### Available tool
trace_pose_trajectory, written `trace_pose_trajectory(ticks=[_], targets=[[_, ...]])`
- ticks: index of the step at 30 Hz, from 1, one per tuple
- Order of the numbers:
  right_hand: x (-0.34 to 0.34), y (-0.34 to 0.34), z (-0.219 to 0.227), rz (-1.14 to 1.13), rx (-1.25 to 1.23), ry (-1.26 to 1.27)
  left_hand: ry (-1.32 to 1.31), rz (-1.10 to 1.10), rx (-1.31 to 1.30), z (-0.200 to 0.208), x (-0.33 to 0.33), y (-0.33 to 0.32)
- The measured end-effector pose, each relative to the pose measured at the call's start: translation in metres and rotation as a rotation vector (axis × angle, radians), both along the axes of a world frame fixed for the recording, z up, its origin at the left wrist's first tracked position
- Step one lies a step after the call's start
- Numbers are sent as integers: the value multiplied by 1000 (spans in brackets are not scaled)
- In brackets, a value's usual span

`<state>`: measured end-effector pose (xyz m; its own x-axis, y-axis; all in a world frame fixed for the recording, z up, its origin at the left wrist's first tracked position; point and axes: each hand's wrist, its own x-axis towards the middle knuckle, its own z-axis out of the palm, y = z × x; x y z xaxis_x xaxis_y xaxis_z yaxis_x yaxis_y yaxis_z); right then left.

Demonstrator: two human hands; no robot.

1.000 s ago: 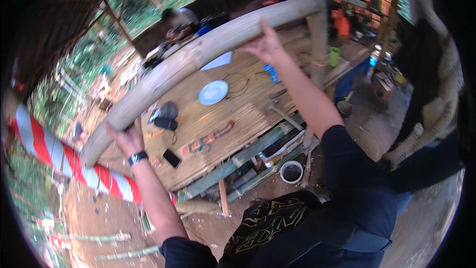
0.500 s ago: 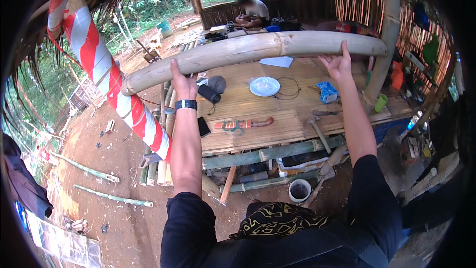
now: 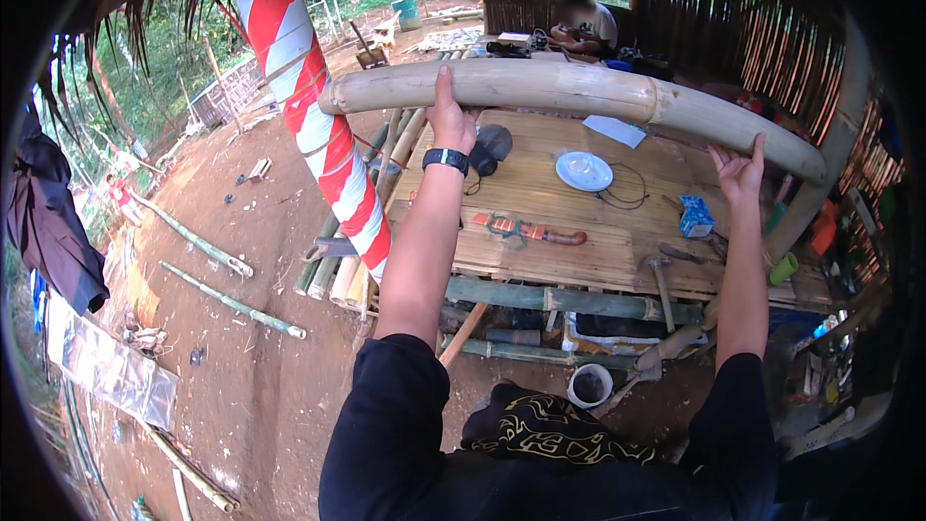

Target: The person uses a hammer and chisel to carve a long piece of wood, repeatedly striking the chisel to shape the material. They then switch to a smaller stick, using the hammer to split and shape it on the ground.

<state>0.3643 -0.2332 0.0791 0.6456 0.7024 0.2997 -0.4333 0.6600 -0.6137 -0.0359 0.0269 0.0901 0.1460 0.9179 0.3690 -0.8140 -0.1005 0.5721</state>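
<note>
A thick pale bamboo pole (image 3: 550, 87) runs crosswise in front of me at about arm's length. My left hand (image 3: 450, 121) holds it near its left end, the thumb up along the near face and the fingers mostly hidden behind. Toward the pole's right end, my right hand (image 3: 741, 174) grips from below with its thumb against the near side. The left end meets a post wrapped in red and white tape (image 3: 318, 121); the right end lies by a bamboo post (image 3: 820, 183). Whether either end is fastened, I cannot tell.
Below is a bamboo platform (image 3: 579, 260) with a sheathed knife (image 3: 531, 230), a blue-white plate (image 3: 584, 172), a blue box (image 3: 695, 217), a hammer (image 3: 661, 289) and a green cup (image 3: 783, 268). A white bucket (image 3: 589, 386) stands near me. Another person (image 3: 586, 24) sits at the back.
My view has turned left, so the scene has shifted right in the picture. Both hands still hold the bamboo pole, which still reaches from the taped post to the right-hand post.
</note>
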Motion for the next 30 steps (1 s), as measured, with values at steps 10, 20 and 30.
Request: trace_pose_trajectory(ticks=[10,20,30], targets=[[0,-5,-4,9,-29,6,-11,-11,20,-4,1,3],[14,-3,-9,58,-7,-7,-11,-39,-10,-3,4,5],[6,-2,-9,9,-11,-58,1,-21,44,-1,3,-2]])
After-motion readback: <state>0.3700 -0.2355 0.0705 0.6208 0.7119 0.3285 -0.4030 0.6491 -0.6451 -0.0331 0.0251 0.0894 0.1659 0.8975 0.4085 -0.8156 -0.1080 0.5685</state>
